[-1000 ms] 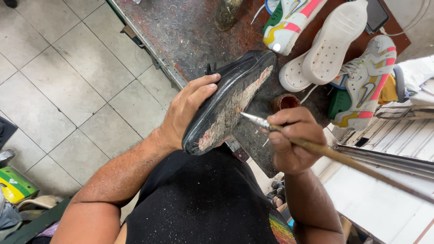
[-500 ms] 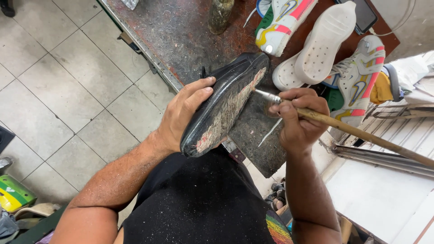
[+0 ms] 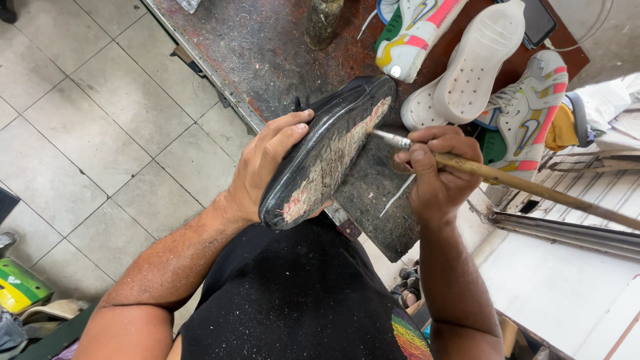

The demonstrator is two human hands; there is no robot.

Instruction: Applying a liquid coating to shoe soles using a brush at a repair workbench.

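Shoe [image 3: 327, 157] is being held sole-up over the counter [image 3: 267, 53] by left hand [image 3: 267, 163], fingers wrapped round it. Brush [image 3: 467, 170], pinched in right hand [image 3: 433, 177], has been shifted toeward; more sole is being coated.

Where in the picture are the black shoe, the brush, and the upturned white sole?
black shoe [image 3: 327, 157], head view, middle of its worn sole.
brush [image 3: 507, 180], head view, on its wooden handle.
white sole [image 3: 483, 60], head view, centre of its underside.
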